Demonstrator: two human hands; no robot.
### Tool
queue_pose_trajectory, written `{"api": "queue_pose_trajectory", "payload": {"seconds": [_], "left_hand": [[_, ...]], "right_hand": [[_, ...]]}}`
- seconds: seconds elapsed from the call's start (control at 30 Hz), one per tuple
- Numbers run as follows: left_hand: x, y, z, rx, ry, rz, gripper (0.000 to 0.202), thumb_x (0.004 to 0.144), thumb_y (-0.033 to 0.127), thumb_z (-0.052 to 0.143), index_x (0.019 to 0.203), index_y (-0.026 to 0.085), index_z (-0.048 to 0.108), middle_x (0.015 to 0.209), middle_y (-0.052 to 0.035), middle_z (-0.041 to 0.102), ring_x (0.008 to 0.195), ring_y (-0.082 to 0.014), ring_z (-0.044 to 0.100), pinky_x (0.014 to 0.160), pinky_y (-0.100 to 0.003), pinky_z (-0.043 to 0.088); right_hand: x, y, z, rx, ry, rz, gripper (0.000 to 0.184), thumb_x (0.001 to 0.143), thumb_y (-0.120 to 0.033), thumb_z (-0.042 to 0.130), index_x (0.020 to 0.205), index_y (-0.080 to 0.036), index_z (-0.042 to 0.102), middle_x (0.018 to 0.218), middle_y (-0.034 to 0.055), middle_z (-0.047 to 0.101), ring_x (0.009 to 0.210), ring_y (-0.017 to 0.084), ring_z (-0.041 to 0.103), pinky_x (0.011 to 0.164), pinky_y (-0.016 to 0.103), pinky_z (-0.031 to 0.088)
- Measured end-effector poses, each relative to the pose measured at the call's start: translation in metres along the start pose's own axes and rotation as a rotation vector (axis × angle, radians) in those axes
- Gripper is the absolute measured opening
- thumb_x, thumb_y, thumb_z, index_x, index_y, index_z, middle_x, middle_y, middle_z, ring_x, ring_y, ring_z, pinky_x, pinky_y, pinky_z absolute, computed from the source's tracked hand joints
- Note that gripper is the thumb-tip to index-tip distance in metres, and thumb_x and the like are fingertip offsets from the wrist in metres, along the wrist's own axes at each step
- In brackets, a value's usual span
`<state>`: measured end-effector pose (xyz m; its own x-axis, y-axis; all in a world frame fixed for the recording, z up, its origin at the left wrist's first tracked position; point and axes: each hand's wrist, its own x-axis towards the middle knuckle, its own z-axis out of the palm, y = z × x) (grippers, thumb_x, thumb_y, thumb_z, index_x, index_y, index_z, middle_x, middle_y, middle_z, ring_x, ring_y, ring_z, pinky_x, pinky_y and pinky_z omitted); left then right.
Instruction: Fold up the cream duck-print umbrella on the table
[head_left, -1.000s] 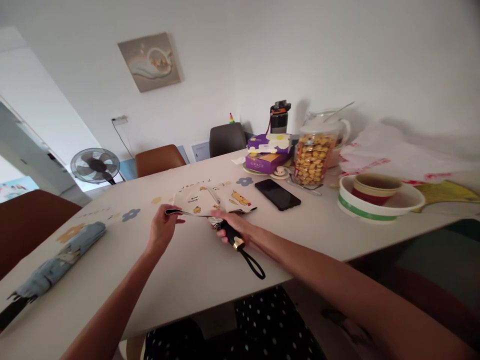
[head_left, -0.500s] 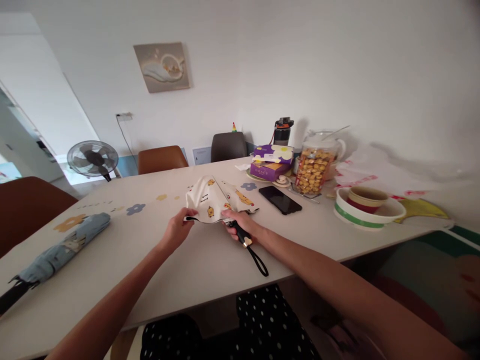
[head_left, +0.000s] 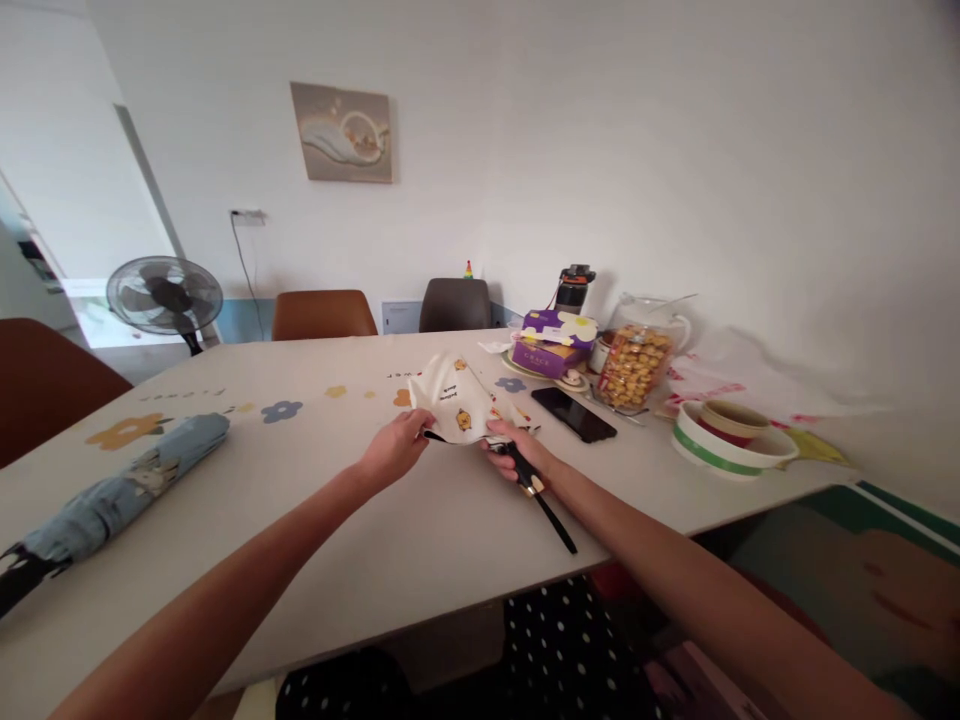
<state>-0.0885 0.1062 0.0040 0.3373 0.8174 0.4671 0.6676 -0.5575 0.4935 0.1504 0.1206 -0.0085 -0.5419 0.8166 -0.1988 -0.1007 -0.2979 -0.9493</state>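
Note:
A white folding umbrella [head_left: 455,402] printed with yellow ducks is in front of me over the table, its cloth loosely spread and its black handle with a wrist strap pointing toward me. My left hand [head_left: 401,443] pinches the dark-edged left corner of the cloth. Around the top of the handle, close under the canopy, my right hand [head_left: 517,452] is closed, with the thumb against the cloth's edge. A blue umbrella [head_left: 135,490], rolled up, lies on the table to the left, apart from both hands.
Right of the umbrella a black phone [head_left: 574,414] lies on the table [head_left: 337,560]. Farther back stand a purple box [head_left: 551,355], a dark bottle [head_left: 574,290] and a snack-filled pitcher [head_left: 636,365]. Paper bowls [head_left: 720,450] sit near the right edge. Chairs line the far side.
The view has shifted a little, so most things sit elsewhere in the picture. Both hands keep their holds on the white umbrella, and its strap now hangs straighter.

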Motion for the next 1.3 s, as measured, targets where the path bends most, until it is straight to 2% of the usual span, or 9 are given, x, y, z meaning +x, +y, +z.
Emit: {"api": "queue_pose_trajectory", "payload": {"seconds": [0.37,0.6,0.87,1.03,1.13,1.2,1.3], "left_hand": [[0.01,-0.02,0.003,0.043,-0.079,0.141,0.031,0.075,0.007,0.038,0.098,0.024,0.049,0.103,-0.0039,0.061,0.093,-0.0195,0.058,0.076,-0.031,0.045],[0.009,-0.029,0.011,-0.014,-0.07,0.154,0.034,0.073,0.004,0.037,0.097,0.024,0.048,0.111,-0.0038,0.061,0.102,-0.0196,0.057,0.078,-0.031,0.047],[0.002,-0.034,0.019,-0.089,-0.008,0.142,0.031,0.074,0.004,0.038,0.096,0.022,0.051,0.111,-0.0049,0.062,0.103,-0.0193,0.057,0.084,-0.035,0.047],[-0.005,-0.037,0.022,-0.137,0.064,0.116,0.027,0.073,0.006,0.039,0.09,0.022,0.052,0.113,-0.005,0.06,0.103,-0.0168,0.056,0.085,-0.033,0.047],[-0.005,-0.044,0.024,-0.204,0.17,-0.001,0.026,0.074,0.009,0.038,0.091,0.023,0.053,0.109,-0.0048,0.06,0.1,-0.0163,0.056,0.088,-0.034,0.045],[-0.001,-0.049,0.024,-0.304,0.272,-0.2,0.024,0.073,0.013,0.04,0.09,0.022,0.054,0.101,-0.0048,0.061,0.094,-0.0171,0.057,0.083,-0.035,0.048],[0.013,-0.05,0.022,-0.521,0.387,-0.541,0.017,0.073,0.023,0.048,0.088,0.02,0.054,0.094,-0.0061,0.06,0.085,-0.0179,0.058,0.067,-0.032,0.052]], "right_hand": [[0.001,-0.002,-0.001,-0.003,0.055,0.04,0.038,0.083,-0.05,0.042,0.071,-0.015,0.05,0.039,-0.0068,0.033,0.029,0.006,0.025,0.027,0.017,0.027],[0.0,-0.006,0.007,-0.054,0.19,0.075,0.035,0.082,-0.05,0.041,0.072,-0.018,0.048,0.04,-0.0077,0.031,0.027,0.006,0.024,0.027,0.019,0.024],[0.002,-0.004,0.002,-0.039,0.143,0.093,0.038,0.083,-0.051,0.04,0.071,-0.016,0.05,0.037,-0.0071,0.032,0.027,0.006,0.027,0.028,0.018,0.026],[0.002,-0.001,0.0,-0.009,0.099,0.077,0.038,0.084,-0.05,0.04,0.071,-0.015,0.051,0.036,-0.0064,0.034,0.027,0.007,0.029,0.028,0.018,0.027],[0.002,0.0,0.0,0.001,0.085,0.095,0.038,0.084,-0.05,0.039,0.071,-0.016,0.05,0.036,-0.0062,0.036,0.027,0.007,0.031,0.028,0.018,0.028],[0.001,0.0,0.002,0.005,0.08,0.096,0.037,0.083,-0.05,0.04,0.071,-0.016,0.049,0.035,-0.0064,0.036,0.027,0.008,0.032,0.028,0.018,0.029],[-0.001,0.001,0.004,0.001,0.076,0.071,0.036,0.082,-0.049,0.042,0.07,-0.016,0.05,0.035,-0.0066,0.037,0.026,0.008,0.032,0.028,0.018,0.03]]}}
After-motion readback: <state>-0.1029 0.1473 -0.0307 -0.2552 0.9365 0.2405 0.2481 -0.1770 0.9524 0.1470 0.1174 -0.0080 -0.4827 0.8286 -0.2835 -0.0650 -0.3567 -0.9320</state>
